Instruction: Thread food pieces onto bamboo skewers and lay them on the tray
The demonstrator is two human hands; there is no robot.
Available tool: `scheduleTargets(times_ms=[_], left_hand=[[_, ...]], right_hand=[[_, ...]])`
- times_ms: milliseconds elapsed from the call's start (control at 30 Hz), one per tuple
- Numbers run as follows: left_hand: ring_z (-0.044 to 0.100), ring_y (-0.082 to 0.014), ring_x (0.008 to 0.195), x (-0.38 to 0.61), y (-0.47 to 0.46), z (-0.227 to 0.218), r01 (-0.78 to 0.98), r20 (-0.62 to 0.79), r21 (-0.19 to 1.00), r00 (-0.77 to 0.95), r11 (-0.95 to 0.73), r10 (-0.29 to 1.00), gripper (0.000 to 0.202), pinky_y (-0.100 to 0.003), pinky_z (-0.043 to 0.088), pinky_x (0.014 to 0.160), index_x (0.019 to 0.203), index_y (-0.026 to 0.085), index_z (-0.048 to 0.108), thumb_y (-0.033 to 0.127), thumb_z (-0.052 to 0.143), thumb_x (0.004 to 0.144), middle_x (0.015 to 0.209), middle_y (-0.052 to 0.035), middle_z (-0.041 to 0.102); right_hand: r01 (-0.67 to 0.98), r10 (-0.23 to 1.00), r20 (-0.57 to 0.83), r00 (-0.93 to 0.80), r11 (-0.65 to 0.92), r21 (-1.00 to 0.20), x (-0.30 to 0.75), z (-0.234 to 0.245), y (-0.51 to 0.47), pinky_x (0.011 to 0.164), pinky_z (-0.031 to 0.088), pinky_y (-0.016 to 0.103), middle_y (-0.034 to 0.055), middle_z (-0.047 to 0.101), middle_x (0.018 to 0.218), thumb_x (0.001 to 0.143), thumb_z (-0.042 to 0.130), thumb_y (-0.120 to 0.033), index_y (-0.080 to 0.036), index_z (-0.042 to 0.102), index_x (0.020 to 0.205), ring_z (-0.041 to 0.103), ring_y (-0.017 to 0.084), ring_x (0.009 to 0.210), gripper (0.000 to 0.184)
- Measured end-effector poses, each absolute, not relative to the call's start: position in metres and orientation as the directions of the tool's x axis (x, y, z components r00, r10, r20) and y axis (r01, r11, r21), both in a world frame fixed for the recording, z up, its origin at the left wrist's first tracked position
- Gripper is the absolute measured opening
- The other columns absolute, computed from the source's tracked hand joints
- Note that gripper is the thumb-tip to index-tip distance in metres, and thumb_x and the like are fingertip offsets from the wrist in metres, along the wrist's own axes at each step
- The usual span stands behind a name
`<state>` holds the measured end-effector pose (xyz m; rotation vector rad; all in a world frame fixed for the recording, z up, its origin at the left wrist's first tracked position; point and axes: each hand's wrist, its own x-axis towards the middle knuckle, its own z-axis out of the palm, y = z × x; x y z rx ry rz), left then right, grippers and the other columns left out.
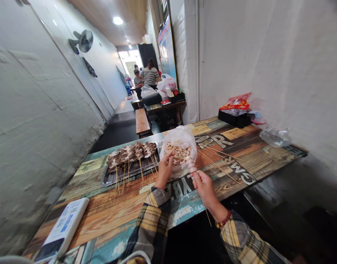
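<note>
My left hand (164,169) reaches into a clear plastic bag of pale meat pieces (179,148) on the painted wooden table (102,216), its fingers pinched on a piece at the bag's mouth. My right hand (203,187) is closed round a bamboo skewer (192,165) that carries several pale pieces near its tip, just right of the bag. A metal tray (113,176) to the left holds finished skewers (131,152) laid side by side.
Loose bamboo sticks (219,161) lie right of the bag. A white power bank (62,229) sits at the near left corner. A black tray with a red packet (236,110) and clear bags (274,136) rest by the right wall. People stand at a far table (149,75).
</note>
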<state>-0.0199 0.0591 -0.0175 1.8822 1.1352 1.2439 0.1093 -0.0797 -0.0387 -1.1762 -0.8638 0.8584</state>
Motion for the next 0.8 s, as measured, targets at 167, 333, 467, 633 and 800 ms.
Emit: scheduleTargets(times_ms=[167,333,467,633,800], left_hand=[[0.064,-0.0248,0.090,-0.028,0.055,-0.015,0.606,0.402,0.626,0.288,-0.491,0.869,0.025,-0.036,0.046,0.081,0.095,0.016,0.069,0.024,0.048,0.086,0.097,-0.0125,0.070],[0.063,-0.0201,0.082,-0.043,0.037,-0.006,0.700,0.259,0.460,0.483,-0.546,0.837,0.022,-0.029,0.044,0.075,0.084,0.021,0.070,0.022,0.048,0.086,0.090,-0.0075,0.068],[0.062,-0.0191,0.081,-0.051,0.025,0.001,0.719,0.168,0.371,0.571,-0.588,0.804,0.018,-0.027,0.042,0.073,0.084,0.021,0.069,0.019,0.051,0.082,0.089,-0.0063,0.067],[0.063,-0.0214,0.088,-0.044,0.026,0.000,0.766,0.140,0.311,0.549,-0.563,0.824,0.030,-0.028,0.043,0.076,0.105,0.024,0.069,0.019,0.047,0.085,0.099,-0.0094,0.069],[0.066,-0.0225,0.075,-0.034,0.040,-0.006,0.860,0.137,0.249,0.424,-0.445,0.895,0.046,-0.028,0.044,0.069,0.132,0.027,0.053,0.021,0.045,0.087,0.089,-0.0117,0.072]], right_hand=[[-0.111,0.900,0.106,0.423,0.168,-0.980,0.109,-0.036,-0.081,0.043,0.022,0.022,-0.0080,0.038,0.046,0.087,0.051,-0.050,-0.017,0.057,0.076,0.031,0.008,0.041,0.036],[-0.108,0.901,0.106,0.420,0.166,-0.980,0.109,-0.037,-0.081,0.043,0.023,0.022,-0.0081,0.038,0.046,0.087,0.050,-0.051,-0.017,0.057,0.077,0.031,0.008,0.042,0.037],[-0.106,0.901,0.103,0.422,0.162,-0.981,0.109,-0.040,-0.082,0.043,0.023,0.022,-0.0078,0.039,0.046,0.086,0.051,-0.052,-0.017,0.058,0.078,0.032,0.008,0.041,0.037],[-0.087,0.899,0.109,0.424,0.160,-0.983,0.109,-0.039,-0.082,0.043,0.023,0.022,-0.0074,0.040,0.045,0.087,0.051,-0.052,-0.017,0.059,0.077,0.033,0.009,0.041,0.037],[-0.101,0.902,0.109,0.418,0.165,-0.981,0.109,-0.040,-0.082,0.042,0.023,0.022,-0.0078,0.039,0.044,0.086,0.051,-0.055,-0.017,0.059,0.078,0.032,0.009,0.040,0.039]])
